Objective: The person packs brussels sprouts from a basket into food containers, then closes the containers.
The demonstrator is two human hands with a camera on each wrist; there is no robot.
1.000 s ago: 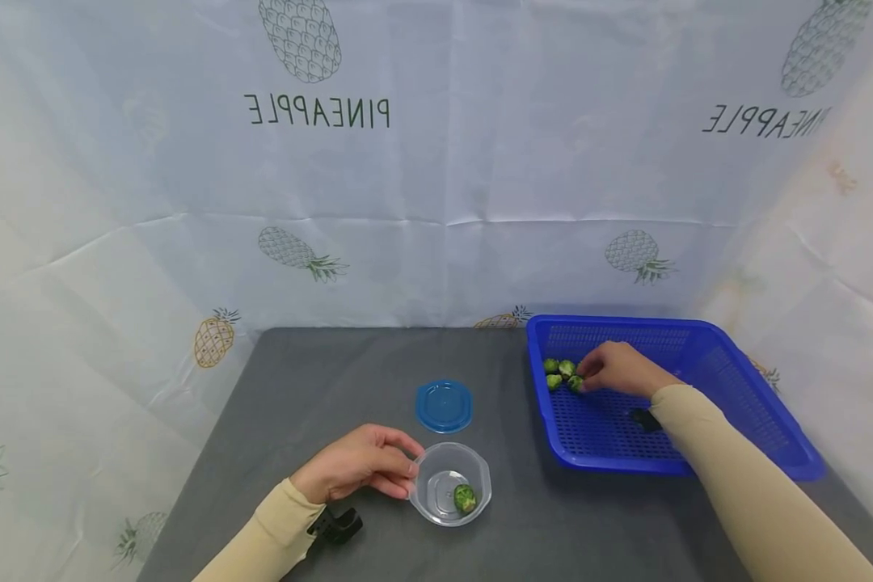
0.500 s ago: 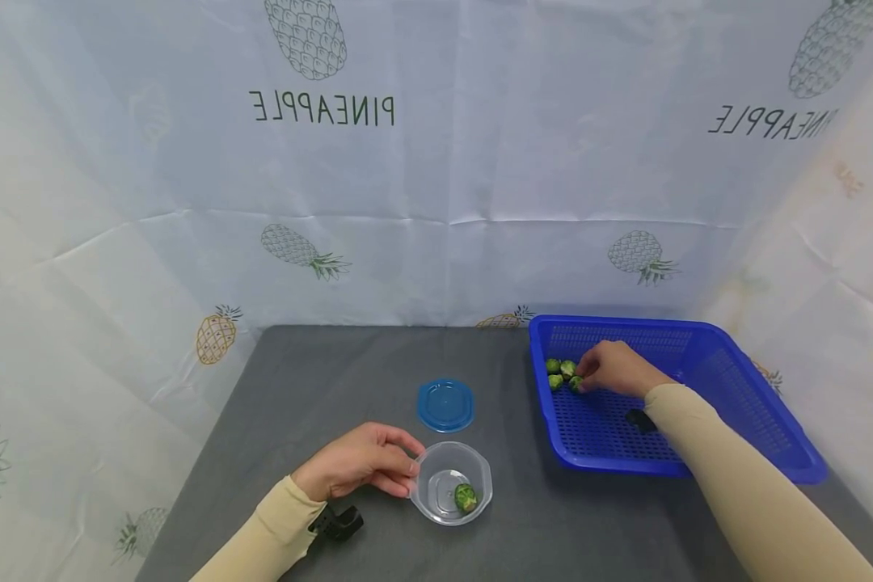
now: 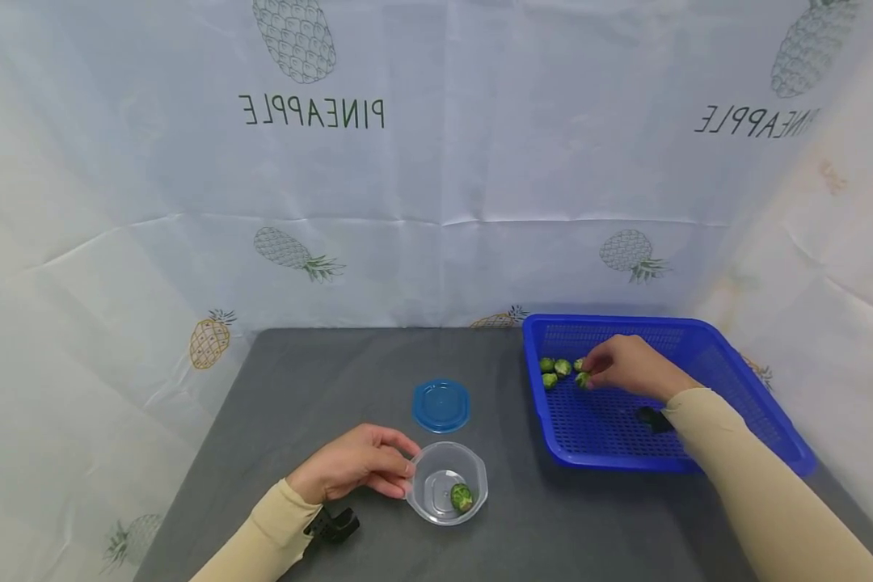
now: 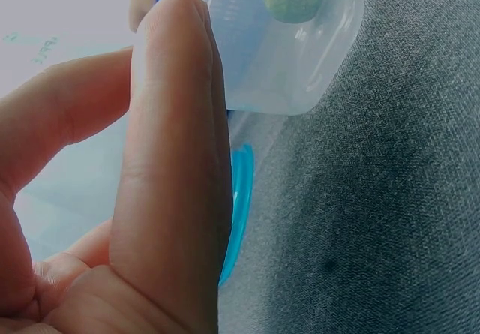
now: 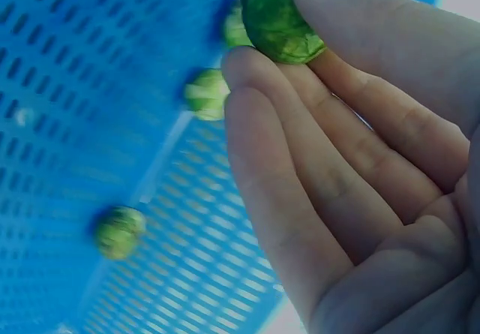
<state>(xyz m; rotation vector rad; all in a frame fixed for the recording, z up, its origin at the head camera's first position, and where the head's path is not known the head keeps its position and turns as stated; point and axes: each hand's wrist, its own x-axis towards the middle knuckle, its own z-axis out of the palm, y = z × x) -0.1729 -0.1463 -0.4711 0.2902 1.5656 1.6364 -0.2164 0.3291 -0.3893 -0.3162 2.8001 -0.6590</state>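
Right hand [image 3: 629,368] inside blue basket [image 3: 735,388], fingertips pinching brussels sprout [image 5: 281,20]; pinch plain only on right wrist view. Left hand [image 3: 352,470] grips rim of clear container [image 3: 447,483] on worktop [image 3: 320,380], one sprout [image 3: 461,496] inside.

A small round green Brussels sprout [image 5: 279,20] sits pinched at fingertips over the blue perforated basket [image 3: 706,356].

Between the right hand [image 3: 626,368] and the clear bowl [image 3: 447,483] lies bare grey table [image 3: 320,380]; only the blue basket's [image 3: 669,462] near wall (a low rim) and the blue lid [image 3: 440,405] interrupt it.
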